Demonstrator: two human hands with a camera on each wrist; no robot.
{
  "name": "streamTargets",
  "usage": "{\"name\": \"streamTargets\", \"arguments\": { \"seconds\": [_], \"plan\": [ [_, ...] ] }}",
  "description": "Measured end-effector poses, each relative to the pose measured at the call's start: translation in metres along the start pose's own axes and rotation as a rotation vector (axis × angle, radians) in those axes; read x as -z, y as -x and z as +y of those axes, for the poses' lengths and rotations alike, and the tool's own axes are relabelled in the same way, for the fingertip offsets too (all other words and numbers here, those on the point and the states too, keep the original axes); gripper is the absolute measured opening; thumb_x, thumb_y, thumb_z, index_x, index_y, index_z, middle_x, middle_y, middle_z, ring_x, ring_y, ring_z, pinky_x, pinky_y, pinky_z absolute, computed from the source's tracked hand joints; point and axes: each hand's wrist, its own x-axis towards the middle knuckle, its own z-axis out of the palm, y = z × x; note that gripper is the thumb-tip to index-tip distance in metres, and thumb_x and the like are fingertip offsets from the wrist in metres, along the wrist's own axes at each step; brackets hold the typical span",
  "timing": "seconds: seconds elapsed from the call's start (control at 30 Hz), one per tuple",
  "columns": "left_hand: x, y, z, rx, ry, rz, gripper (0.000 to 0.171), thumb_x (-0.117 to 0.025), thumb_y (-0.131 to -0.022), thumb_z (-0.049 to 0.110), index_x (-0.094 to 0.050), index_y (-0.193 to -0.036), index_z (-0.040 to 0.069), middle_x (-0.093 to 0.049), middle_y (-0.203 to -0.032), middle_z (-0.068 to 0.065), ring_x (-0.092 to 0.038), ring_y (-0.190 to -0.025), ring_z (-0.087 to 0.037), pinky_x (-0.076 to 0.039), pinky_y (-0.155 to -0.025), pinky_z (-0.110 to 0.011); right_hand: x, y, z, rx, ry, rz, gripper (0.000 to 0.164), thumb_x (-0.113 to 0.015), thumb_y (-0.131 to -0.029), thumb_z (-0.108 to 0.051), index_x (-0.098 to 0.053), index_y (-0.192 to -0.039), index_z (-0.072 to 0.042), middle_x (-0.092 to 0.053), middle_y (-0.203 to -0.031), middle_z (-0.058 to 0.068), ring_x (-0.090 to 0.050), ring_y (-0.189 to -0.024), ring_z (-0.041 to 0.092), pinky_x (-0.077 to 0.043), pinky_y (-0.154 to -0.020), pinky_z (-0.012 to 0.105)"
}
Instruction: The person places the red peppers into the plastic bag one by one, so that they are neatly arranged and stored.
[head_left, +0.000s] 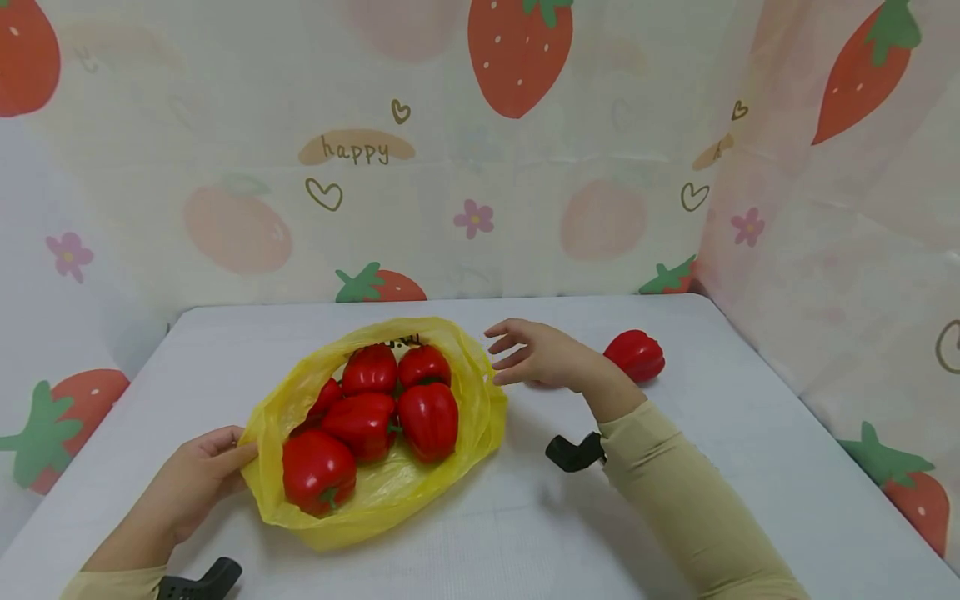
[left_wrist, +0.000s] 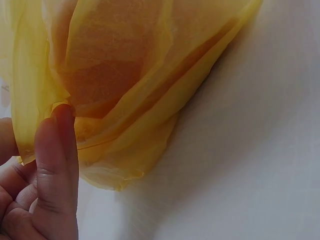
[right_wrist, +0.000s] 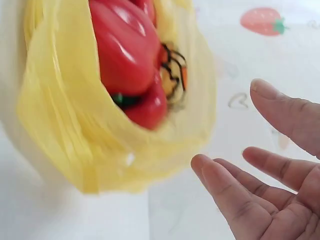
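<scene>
A yellow plastic bag (head_left: pixel 375 517) stands with its mouth wide on the table, several red bell peppers (head_left: pixel 427 421) inside it. My left hand (head_left: pixel 202 467) pinches the bag's left rim between thumb and fingers; the left wrist view shows the yellow film (left_wrist: pixel 30 100) folded between the fingertips. Beside the bag's right rim, my right hand (head_left: pixel 543 354) has its fingers spread and holds nothing. In the right wrist view its fingertips come close to the bag's rim (right_wrist: pixel 150 175). One more red bell pepper (head_left: pixel 637 356) lies outside the bag, behind my right wrist.
The white table (head_left: pixel 465 558) bears the bag and the loose pepper. A curtain (head_left: pixel 465 167) printed with strawberries, hearts and flowers hangs behind and at both sides. Dark wrist-camera mounts (head_left: pixel 576 452) stick out from both wrists.
</scene>
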Motion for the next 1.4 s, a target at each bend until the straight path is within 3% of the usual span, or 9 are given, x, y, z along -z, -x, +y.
{"name": "streamTargets", "arguments": {
  "seconds": [0.27, 0.57, 0.8, 1.03, 1.4],
  "plan": [
    [-0.001, 0.002, 0.005, 0.0, -0.006, -0.002, 0.042, -0.052, -0.093, 0.033, -0.05, -0.117, -0.002, -0.057, -0.11, -0.008, -0.056, -0.088, -0.018, -0.052, -0.078, -0.027, 0.031, 0.006, 0.014, -0.043, 0.031, 0.083, 0.058, -0.074, -0.077, -0.025, -0.045, -0.127, -0.025, -0.055, -0.119, -0.002, -0.058, -0.104, 0.015, -0.049, -0.087, 0.035],
    [-0.002, 0.004, 0.009, -0.004, -0.008, 0.001, 0.045, -0.053, -0.092, 0.033, -0.049, -0.119, -0.003, -0.057, -0.112, -0.009, -0.056, -0.088, -0.018, -0.053, -0.078, -0.028, 0.053, 0.002, 0.047, -0.072, 0.041, 0.125, 0.058, -0.071, -0.08, -0.025, -0.043, -0.13, -0.023, -0.051, -0.127, 0.005, -0.052, -0.113, 0.024, -0.049, -0.086, 0.044],
    [-0.003, 0.004, 0.009, 0.019, -0.016, 0.003, 0.044, -0.052, -0.093, 0.032, -0.049, -0.119, -0.003, -0.056, -0.114, -0.01, -0.056, -0.089, -0.018, -0.053, -0.078, -0.029, 0.058, -0.001, 0.071, -0.065, 0.05, 0.143, 0.056, -0.069, -0.081, -0.021, -0.043, -0.131, -0.022, -0.049, -0.129, 0.004, -0.043, -0.122, 0.027, -0.047, -0.089, 0.044],
    [-0.004, 0.004, 0.01, 0.016, -0.021, 0.004, 0.043, -0.052, -0.093, 0.032, -0.05, -0.119, -0.002, -0.057, -0.114, -0.01, -0.056, -0.089, -0.018, -0.052, -0.079, -0.029, 0.06, -0.001, 0.079, -0.059, 0.048, 0.171, 0.057, -0.069, -0.081, -0.022, -0.043, -0.132, -0.02, -0.044, -0.135, 0.006, -0.036, -0.127, 0.029, -0.042, -0.094, 0.047],
    [-0.004, 0.001, 0.007, 0.015, -0.014, 0.008, 0.042, -0.052, -0.093, 0.031, -0.05, -0.118, -0.002, -0.056, -0.115, -0.01, -0.055, -0.09, -0.018, -0.053, -0.079, -0.03, 0.058, -0.005, 0.091, -0.132, -0.006, 0.158, 0.066, -0.07, -0.08, -0.019, -0.037, -0.137, -0.017, -0.035, -0.143, 0.01, -0.03, -0.131, 0.031, -0.038, -0.099, 0.047]
  ]
}}
